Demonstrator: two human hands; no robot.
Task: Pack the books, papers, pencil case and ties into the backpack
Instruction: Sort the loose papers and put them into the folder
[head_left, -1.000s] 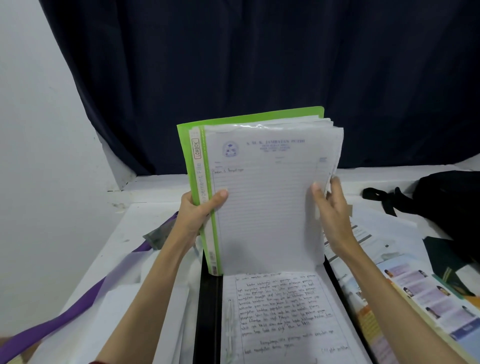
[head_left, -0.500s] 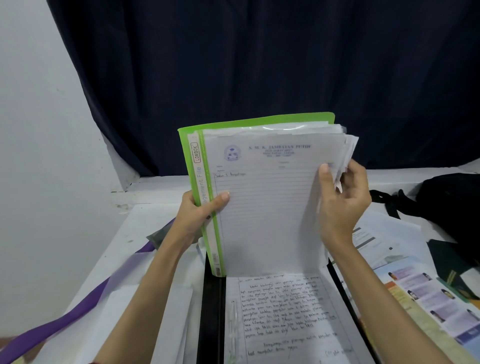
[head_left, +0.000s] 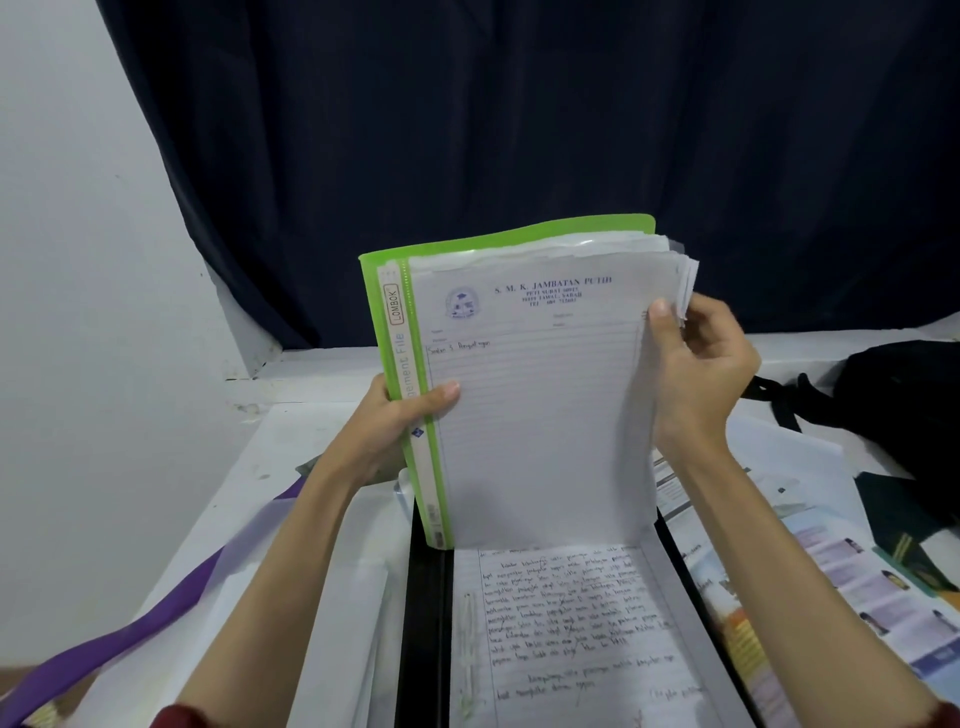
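Nearest to me, a handwritten sheet (head_left: 566, 629) lies flat on a black folder (head_left: 426, 613) at the near middle of the white table (head_left: 306, 415). To its left I see loose white papers (head_left: 332, 597) and a purple tie (head_left: 130, 639) running off toward the near left corner. To its right lies a colourful printed booklet (head_left: 852, 577) with small portrait pictures, and beside that something dark green (head_left: 904, 519) that I cannot make out.

Above the handwritten sheet I hold a green file (head_left: 410, 395) upright, its lower edge just over the black folder. It is stuffed with lined papers (head_left: 540, 415), the front one bearing a printed school letterhead. My left hand (head_left: 395, 421) grips the file's spine side, thumb across the front and fingers behind. My right hand (head_left: 696, 369) pinches the right edge of the paper stack, thumb on the front sheet and curled fingers behind the fanned corners.

Farther right, the black backpack (head_left: 904, 405) rests on the table with a strap (head_left: 779, 395) trailing toward the file, well apart from it. Behind everything hangs a dark blue curtain (head_left: 519, 130).
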